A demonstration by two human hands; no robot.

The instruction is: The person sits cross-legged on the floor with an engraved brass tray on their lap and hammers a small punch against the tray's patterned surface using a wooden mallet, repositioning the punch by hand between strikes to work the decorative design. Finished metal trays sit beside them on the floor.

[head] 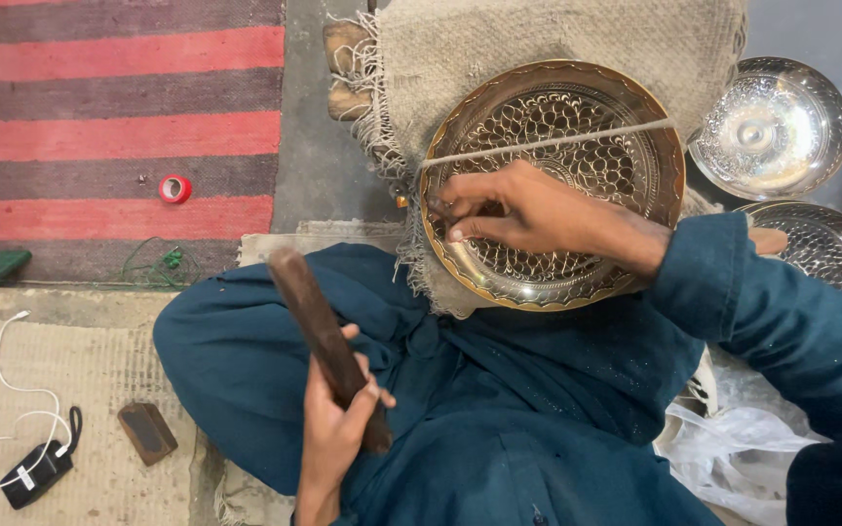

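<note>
Left hand [335, 429]: closed around dark wooden mallet-like stick [324, 341], near left; likely stiff, grip low; right hand [514, 209]: fingers pinching small tool, unclear, on round pierced brass plate [655, 175], centre far, over burlap sacking [538, 39]; probably rigid, thin; hold by rim.

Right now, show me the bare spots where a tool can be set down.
Bare: the grey floor strip between the striped rug and the burlap cloth; also the rug above the red tape roll. Crowded: right of the brass plate, with silver bowls and a plastic bag.
</note>
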